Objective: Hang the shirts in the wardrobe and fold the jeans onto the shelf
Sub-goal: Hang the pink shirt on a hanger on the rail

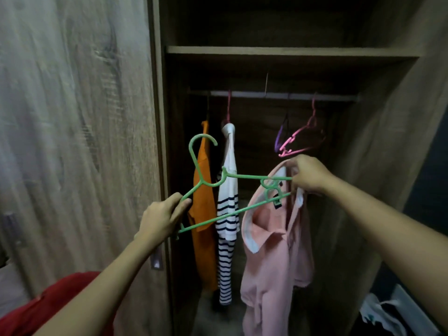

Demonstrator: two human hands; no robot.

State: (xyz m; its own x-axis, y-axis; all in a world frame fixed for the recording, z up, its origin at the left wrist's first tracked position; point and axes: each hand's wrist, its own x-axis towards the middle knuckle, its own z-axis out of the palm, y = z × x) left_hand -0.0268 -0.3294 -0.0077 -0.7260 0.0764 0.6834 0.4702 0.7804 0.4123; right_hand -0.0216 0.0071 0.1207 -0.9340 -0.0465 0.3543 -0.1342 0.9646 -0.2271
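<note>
Shirt (271,251) in pink hung from the right hand (306,175) in front of the open wardrobe (400,117), collar bunched at the fingers, body dangling past the bottom edge of the view. The green hanger (249,176) lay with its long axis near-horizontal, tilted down toward the left. Its right tip was inside the collar opening by the right hand, its left tip was gripped by the left hand (161,215), and its hook pointed up. Right hand pinched collar fabric, maybe the hanger's right end too; fingers covered the junction, couldn't tell. Left shoulder of the hanger looked not yet threaded. Key relation: rail (278,95) sat above and beyond both hands, deeper in the wardrobe. The hook was nearer the left hand, so that hand seemed better placed to lift it. Free gap on the rail between the striped shirt (228,214) and the empty purple hanger (278,137) and pink hanger (303,139). Orange shirt (203,214) hung left of the striped one, partly behind the green hanger. Shelf (291,52) above the rail, top surface hidden. No jeans made out. Red fabric (48,306) at lower left, cut off; heap (378,311) at lower right too dark to identify.
</note>
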